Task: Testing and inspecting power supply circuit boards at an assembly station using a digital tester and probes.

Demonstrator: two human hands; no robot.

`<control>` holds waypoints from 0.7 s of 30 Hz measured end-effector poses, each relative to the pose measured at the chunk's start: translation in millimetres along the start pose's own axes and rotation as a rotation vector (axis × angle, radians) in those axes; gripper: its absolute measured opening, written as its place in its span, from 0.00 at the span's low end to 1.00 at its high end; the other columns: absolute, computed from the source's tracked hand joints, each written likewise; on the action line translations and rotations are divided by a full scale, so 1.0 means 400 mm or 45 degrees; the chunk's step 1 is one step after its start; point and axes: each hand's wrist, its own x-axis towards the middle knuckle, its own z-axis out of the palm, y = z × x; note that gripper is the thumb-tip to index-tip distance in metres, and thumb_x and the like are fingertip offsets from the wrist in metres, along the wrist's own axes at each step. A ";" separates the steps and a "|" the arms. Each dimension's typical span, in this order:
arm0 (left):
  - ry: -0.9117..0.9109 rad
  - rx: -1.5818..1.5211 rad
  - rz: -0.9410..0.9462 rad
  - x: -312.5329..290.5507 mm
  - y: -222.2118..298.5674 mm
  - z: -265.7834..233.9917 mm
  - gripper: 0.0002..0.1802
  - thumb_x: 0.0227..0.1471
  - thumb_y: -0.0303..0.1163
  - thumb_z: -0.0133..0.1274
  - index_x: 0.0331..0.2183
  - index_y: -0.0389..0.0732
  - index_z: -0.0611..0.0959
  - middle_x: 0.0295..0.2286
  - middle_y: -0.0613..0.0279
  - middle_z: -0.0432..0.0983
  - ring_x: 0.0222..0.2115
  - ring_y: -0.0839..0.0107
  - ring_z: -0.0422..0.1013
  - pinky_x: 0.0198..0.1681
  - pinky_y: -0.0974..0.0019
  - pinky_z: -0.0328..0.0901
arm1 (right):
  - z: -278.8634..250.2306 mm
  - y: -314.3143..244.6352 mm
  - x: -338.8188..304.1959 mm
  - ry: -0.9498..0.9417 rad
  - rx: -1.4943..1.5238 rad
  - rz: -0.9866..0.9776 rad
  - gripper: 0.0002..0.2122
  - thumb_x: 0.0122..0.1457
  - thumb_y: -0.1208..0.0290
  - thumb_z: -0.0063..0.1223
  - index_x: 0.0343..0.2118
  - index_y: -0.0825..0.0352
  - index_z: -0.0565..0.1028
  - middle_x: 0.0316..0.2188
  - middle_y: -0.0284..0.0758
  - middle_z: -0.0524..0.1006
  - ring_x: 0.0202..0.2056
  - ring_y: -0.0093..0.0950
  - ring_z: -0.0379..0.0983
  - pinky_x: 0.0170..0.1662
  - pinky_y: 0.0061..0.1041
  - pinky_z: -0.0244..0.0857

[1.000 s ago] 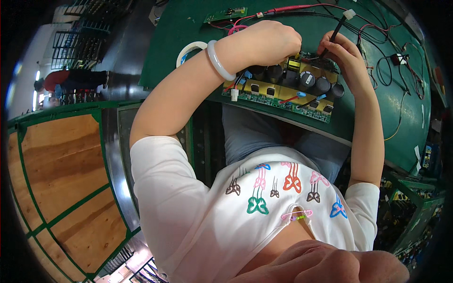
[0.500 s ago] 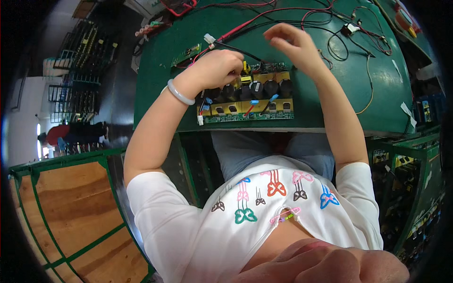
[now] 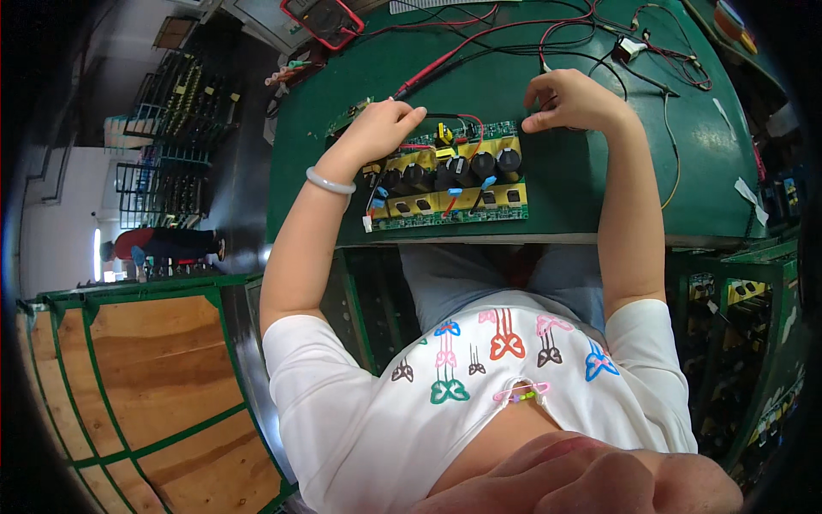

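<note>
A long green circuit board with black capacitors, gold-coloured metal strips and a yellow transformer lies near the table's front edge. My left hand, with a pale bangle at its wrist, is over the board's far left corner. Its thumb points right, apart from the fingers, whose tips are partly hidden. A smaller green board shows beside that hand. Red and black wires arch over the board's far edge. My right hand hovers off the far right corner, fingers curved and apart from the thumb.
On the green table, a red test probe and tangled cables lie beyond the board. A red-framed multimeter is at the far left. Racks of boards stand at right, a wood-panelled green frame at left. A person is farther off.
My left hand has gone from a closed grip above the board to its far left corner, thumb now out. My right hand has come down and right. The view has shifted slightly.
</note>
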 end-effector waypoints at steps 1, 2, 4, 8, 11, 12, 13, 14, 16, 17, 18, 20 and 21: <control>0.011 -0.267 -0.083 0.008 0.003 0.011 0.21 0.62 0.45 0.51 0.42 0.35 0.81 0.35 0.53 0.82 0.36 0.62 0.76 0.44 0.59 0.69 | -0.001 0.001 -0.001 -0.040 0.072 0.028 0.19 0.44 0.63 0.73 0.37 0.67 0.80 0.27 0.35 0.78 0.30 0.30 0.75 0.36 0.28 0.69; 0.024 -0.533 -0.167 0.016 0.004 0.018 0.20 0.63 0.43 0.51 0.46 0.36 0.79 0.34 0.55 0.82 0.35 0.68 0.76 0.45 0.62 0.68 | 0.001 -0.001 -0.002 -0.034 0.082 0.019 0.19 0.44 0.63 0.73 0.37 0.67 0.80 0.27 0.35 0.78 0.30 0.30 0.75 0.36 0.28 0.69; 0.051 -0.556 -0.185 0.024 0.017 0.018 0.21 0.62 0.43 0.52 0.47 0.35 0.76 0.33 0.53 0.82 0.35 0.67 0.77 0.43 0.63 0.69 | 0.001 -0.009 -0.006 -0.076 -0.257 -0.012 0.17 0.45 0.65 0.72 0.35 0.68 0.80 0.27 0.35 0.80 0.30 0.29 0.77 0.36 0.29 0.70; -0.013 -0.634 -0.210 0.053 0.043 0.025 0.29 0.59 0.44 0.56 0.54 0.35 0.74 0.36 0.53 0.80 0.36 0.69 0.76 0.41 0.65 0.70 | 0.013 0.007 0.018 -0.022 -0.239 -0.028 0.12 0.48 0.70 0.68 0.34 0.69 0.80 0.27 0.36 0.81 0.30 0.26 0.77 0.39 0.27 0.70; -0.103 -0.604 -0.237 0.077 0.064 0.031 0.30 0.57 0.47 0.56 0.54 0.36 0.77 0.38 0.55 0.80 0.36 0.70 0.76 0.43 0.65 0.70 | 0.007 0.013 0.035 0.265 0.078 -0.186 0.08 0.56 0.73 0.62 0.37 0.68 0.81 0.30 0.35 0.81 0.34 0.23 0.77 0.43 0.24 0.70; -0.128 -0.599 -0.263 0.082 0.074 0.033 0.29 0.56 0.46 0.57 0.53 0.35 0.78 0.39 0.56 0.80 0.36 0.70 0.76 0.43 0.65 0.69 | 0.006 0.012 0.038 0.415 0.267 -0.292 0.08 0.59 0.73 0.59 0.40 0.68 0.80 0.32 0.34 0.81 0.36 0.22 0.77 0.44 0.23 0.70; -0.129 -0.585 -0.265 0.082 0.065 0.040 0.29 0.56 0.46 0.57 0.53 0.35 0.78 0.39 0.56 0.80 0.36 0.70 0.76 0.43 0.65 0.69 | 0.005 0.006 0.045 0.559 0.455 -0.407 0.08 0.62 0.73 0.56 0.42 0.68 0.80 0.34 0.33 0.81 0.39 0.21 0.77 0.46 0.22 0.69; -0.090 -0.580 -0.243 0.085 0.054 0.054 0.28 0.55 0.45 0.58 0.51 0.35 0.80 0.38 0.56 0.80 0.36 0.71 0.75 0.43 0.65 0.69 | -0.003 0.011 0.048 0.523 0.567 -0.427 0.11 0.65 0.71 0.53 0.48 0.68 0.78 0.38 0.31 0.80 0.43 0.20 0.75 0.48 0.21 0.69; -0.061 -0.607 -0.229 0.090 0.071 0.061 0.21 0.53 0.41 0.60 0.43 0.34 0.83 0.35 0.59 0.80 0.34 0.73 0.75 0.42 0.66 0.69 | -0.005 0.024 0.058 0.593 0.628 -0.459 0.12 0.65 0.72 0.53 0.49 0.68 0.78 0.39 0.31 0.80 0.44 0.20 0.75 0.49 0.20 0.68; -0.066 -0.597 -0.225 0.086 0.091 0.057 0.21 0.53 0.41 0.60 0.43 0.34 0.83 0.35 0.59 0.80 0.34 0.73 0.75 0.42 0.66 0.69 | -0.005 0.029 0.060 0.650 0.682 -0.497 0.12 0.65 0.72 0.53 0.50 0.68 0.78 0.40 0.30 0.80 0.44 0.20 0.75 0.49 0.19 0.68; 0.017 -0.719 -0.263 0.083 0.107 0.054 0.19 0.54 0.40 0.60 0.40 0.33 0.83 0.35 0.59 0.80 0.34 0.74 0.75 0.42 0.67 0.69 | -0.004 0.030 0.062 0.658 0.687 -0.496 0.12 0.65 0.72 0.53 0.50 0.68 0.78 0.40 0.30 0.80 0.44 0.20 0.75 0.49 0.19 0.68; 0.159 -0.889 -0.261 0.087 0.117 0.051 0.16 0.54 0.35 0.60 0.38 0.32 0.81 0.36 0.60 0.79 0.34 0.75 0.75 0.41 0.69 0.69 | -0.004 0.029 0.064 0.711 0.746 -0.520 0.13 0.65 0.74 0.52 0.51 0.67 0.78 0.42 0.31 0.80 0.46 0.20 0.75 0.51 0.19 0.67; 0.154 -0.886 -0.259 0.089 0.126 0.054 0.16 0.54 0.35 0.60 0.38 0.32 0.81 0.36 0.60 0.79 0.34 0.75 0.75 0.41 0.69 0.69 | -0.006 0.036 0.066 0.715 0.748 -0.517 0.13 0.65 0.74 0.52 0.51 0.67 0.78 0.42 0.31 0.80 0.46 0.20 0.75 0.51 0.19 0.67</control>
